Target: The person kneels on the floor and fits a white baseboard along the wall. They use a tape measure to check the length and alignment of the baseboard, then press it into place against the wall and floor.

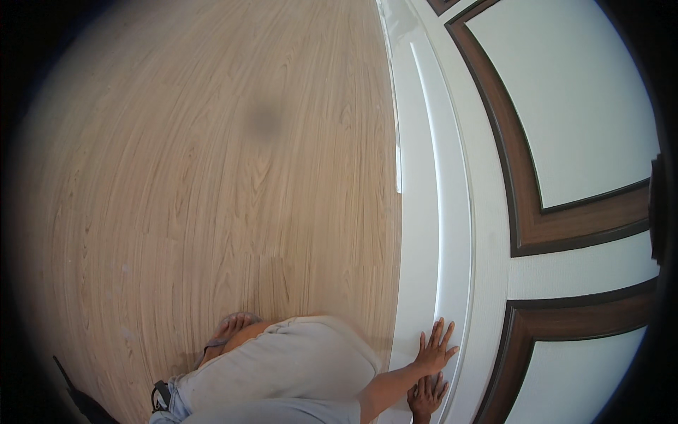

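A long white skirting board (420, 233) runs along the foot of the wall, with a raised ridge down its length. On its lower end, my left hand (436, 351) rests with the fingers spread, its forearm reaching across from the left. Just below it lies my right hand (426, 397), fingers also spread against the white board, partly overlapped by the left wrist. Neither hand holds anything that shows. Along the floor side of the board, a thin white strip (399, 169) ends partway down.
Wood-grain flooring (233, 177) spreads to the left. The pale wall at the right carries brown moulding frames (522, 212). My bent leg in grey shorts (282, 360) and my foot (236, 325) are at the bottom. A dark object (81, 399) shows at the lower left.
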Demonstrator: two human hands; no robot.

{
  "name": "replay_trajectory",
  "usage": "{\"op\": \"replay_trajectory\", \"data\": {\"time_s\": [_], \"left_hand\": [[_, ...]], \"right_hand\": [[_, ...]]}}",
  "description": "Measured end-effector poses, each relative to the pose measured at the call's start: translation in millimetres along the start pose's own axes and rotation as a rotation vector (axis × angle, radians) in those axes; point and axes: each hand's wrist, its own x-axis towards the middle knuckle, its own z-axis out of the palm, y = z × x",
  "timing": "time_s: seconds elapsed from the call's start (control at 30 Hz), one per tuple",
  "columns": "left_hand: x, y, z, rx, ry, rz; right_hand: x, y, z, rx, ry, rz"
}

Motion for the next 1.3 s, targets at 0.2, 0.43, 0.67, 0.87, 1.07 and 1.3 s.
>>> {"op": "replay_trajectory", "data": {"time_s": [0.2, 0.43, 0.67, 0.87, 1.07, 1.3], "left_hand": [[-1, 1, 0, 0.024, 0.047, 0.011], [-1, 3, -5, -0.007, -0.040, -0.037], [-3, 5, -10, -0.056, -0.043, -0.033], [-3, 8, -15, -0.037, -0.093, -0.058], [-4, 4, -11, -0.070, -0.006, -0.012], [-5, 3, -8, -0.039, 0.020, -0.001]], "right_hand": [[1, 0, 1, -0.007, 0.051, -0.005], [4, -4, -2, -0.040, 0.000, -0.003], [-4, 1, 4, -0.012, -0.081, 0.061], [-7, 3, 4, 0.007, -0.214, 0.074], [-7, 3, 5, -0.132, -0.092, -0.010], [-6, 2, 6, -0.120, -0.035, -0.016]]}}
